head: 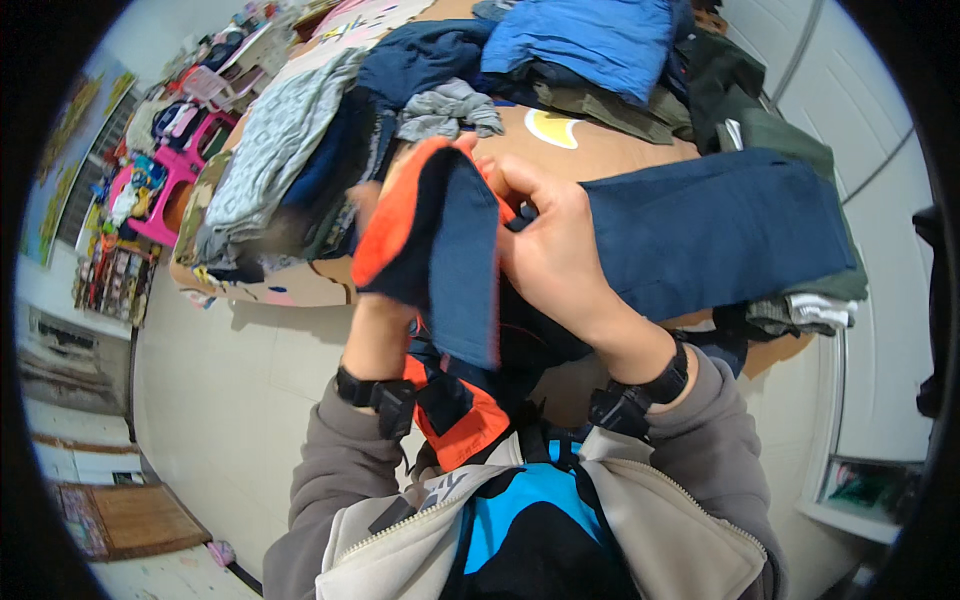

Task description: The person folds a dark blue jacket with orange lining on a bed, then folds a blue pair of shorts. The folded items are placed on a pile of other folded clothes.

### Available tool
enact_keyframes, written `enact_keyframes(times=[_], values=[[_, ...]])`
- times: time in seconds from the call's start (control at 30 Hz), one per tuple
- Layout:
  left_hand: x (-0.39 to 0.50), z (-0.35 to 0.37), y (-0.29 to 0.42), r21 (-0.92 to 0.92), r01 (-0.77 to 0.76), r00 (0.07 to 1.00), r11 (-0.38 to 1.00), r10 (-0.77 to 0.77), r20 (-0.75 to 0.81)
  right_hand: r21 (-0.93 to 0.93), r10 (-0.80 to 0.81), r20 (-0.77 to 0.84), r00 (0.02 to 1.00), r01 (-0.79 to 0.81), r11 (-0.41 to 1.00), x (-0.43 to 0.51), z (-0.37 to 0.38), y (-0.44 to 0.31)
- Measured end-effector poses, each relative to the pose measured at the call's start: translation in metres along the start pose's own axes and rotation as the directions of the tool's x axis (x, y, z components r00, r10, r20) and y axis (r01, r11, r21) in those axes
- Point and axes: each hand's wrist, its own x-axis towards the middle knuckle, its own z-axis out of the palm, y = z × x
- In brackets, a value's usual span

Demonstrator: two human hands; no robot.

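A navy and orange garment hangs between my two hands in front of my chest, its lower part reaching down to my jacket. My left hand is mostly behind the cloth and blurred, with the fabric held at its fingers. My right hand pinches the garment's orange edge from the right. Just beyond that hand, folded navy trousers lie across a pile of dark green clothes. To the left, a light grey knitted garment tops a row of folded clothes.
A bed or padded surface with a tan cover carries the clothes. A blue garment and a crumpled grey one lie on its far part. Pink plastic stools stand at the left; white cabinet doors are at the right.
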Motion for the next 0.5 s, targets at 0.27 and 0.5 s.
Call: enact_keyframes(times=[0.27, 0.5], values=[[-0.072, 0.017, 0.005, 0.692, -0.033, 0.954, 0.721, 0.229, -0.194, -0.399, -0.406, -0.103, 0.908, 0.336, 0.853, 0.008, 0.031, -0.007], [-0.092, -0.038, 0.021, 0.181, 0.001, 0.834, 0.983, 0.099, -0.542, -0.245, -0.536, 0.205, 0.819, 0.573, 0.782, -0.016, 0.035, 0.002]])
